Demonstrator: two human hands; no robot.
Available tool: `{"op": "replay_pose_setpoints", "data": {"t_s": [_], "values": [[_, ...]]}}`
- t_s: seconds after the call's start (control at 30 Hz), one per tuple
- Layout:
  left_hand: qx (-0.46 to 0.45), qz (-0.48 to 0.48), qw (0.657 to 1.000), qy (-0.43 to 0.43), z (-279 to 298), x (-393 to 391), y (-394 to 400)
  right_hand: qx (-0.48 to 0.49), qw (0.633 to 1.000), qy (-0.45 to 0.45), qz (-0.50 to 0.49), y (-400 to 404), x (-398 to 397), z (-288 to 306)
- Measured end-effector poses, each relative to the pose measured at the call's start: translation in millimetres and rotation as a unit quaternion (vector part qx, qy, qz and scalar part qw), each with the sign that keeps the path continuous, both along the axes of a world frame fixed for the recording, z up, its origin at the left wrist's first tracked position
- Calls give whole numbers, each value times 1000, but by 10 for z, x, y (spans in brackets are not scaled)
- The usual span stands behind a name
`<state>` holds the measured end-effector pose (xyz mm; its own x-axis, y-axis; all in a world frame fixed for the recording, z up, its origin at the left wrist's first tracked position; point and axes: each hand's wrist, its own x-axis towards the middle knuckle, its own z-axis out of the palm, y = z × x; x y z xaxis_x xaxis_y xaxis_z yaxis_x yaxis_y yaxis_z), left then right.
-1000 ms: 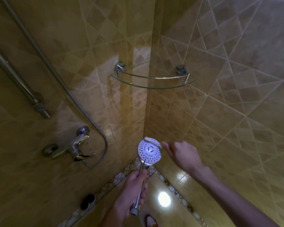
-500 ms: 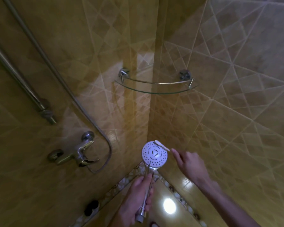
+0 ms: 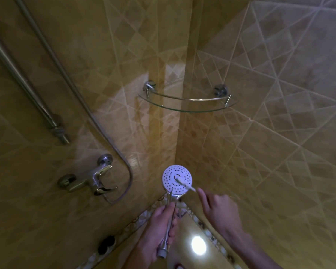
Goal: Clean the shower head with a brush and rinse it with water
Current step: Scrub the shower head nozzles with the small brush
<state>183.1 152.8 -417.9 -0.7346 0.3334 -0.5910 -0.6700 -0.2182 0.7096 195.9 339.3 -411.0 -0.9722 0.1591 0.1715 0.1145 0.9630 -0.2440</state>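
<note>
left hand point(image 3: 159, 228) fisted upright, right hand point(image 3: 219, 210) pinching, forearm extended

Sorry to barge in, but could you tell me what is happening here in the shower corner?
A person is scrubbing a shower head. The left hand has its grip on the handle and turns the spray face up toward the camera. The right hand holds a small white brush with its tip laid across the middle of the face. No water is visibly running, and the tap on the left wall is untouched. The glass corner shelf holds nothing visible.

A glass corner shelf point(image 3: 188, 108) hangs above a chrome mixer tap point(image 3: 93, 181) on yellow tiled walls point(image 3: 279, 133).
</note>
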Motion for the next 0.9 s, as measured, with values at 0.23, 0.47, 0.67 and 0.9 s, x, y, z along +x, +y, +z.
{"op": "replay_pose_setpoints", "data": {"t_s": [0.23, 0.47, 0.67, 0.9], "values": [[21, 0, 999, -30, 52, 13, -12, 14, 1000, 0, -20, 134, -52, 85], [33, 18, 999, -25, 137, -28, -24, -8, 1000, 5, 27, 1, 48, -9], [43, 27, 998, -37, 138, -44, -22, -84, 995, -9, -61, 35, -107, -19], [40, 37, 998, -45, 121, -116, -109, -151, 988, -21, -22, -145, 42, -335]]}}
